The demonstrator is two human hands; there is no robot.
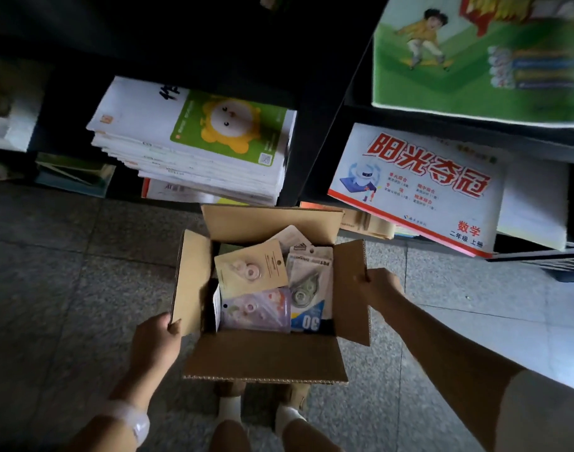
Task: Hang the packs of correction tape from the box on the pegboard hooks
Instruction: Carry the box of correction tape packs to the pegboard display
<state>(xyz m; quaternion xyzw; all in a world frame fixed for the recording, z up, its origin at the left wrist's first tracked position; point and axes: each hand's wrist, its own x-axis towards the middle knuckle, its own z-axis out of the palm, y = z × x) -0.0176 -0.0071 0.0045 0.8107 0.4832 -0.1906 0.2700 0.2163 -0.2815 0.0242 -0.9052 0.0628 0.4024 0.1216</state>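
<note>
An open cardboard box [266, 357] is held above the grey floor, in front of my legs. My left hand [157, 340] grips the lower corner of its left flap. My right hand [378, 287] pinches the edge of its right flap. Inside lie several packs of correction tape: a tan card pack [251, 267] on top, a purple pack [256, 309] below it, and a white and green pack [308, 282] at the right. No pegboard or hooks are in view.
Dark shelving stands behind the box. A stack of white workbooks [194, 141] fills the left bay, and a maths workbook with red characters [419, 187] juts out of the right bay. A green picture book [481, 60] lies above it. My feet [263, 409] are under the box.
</note>
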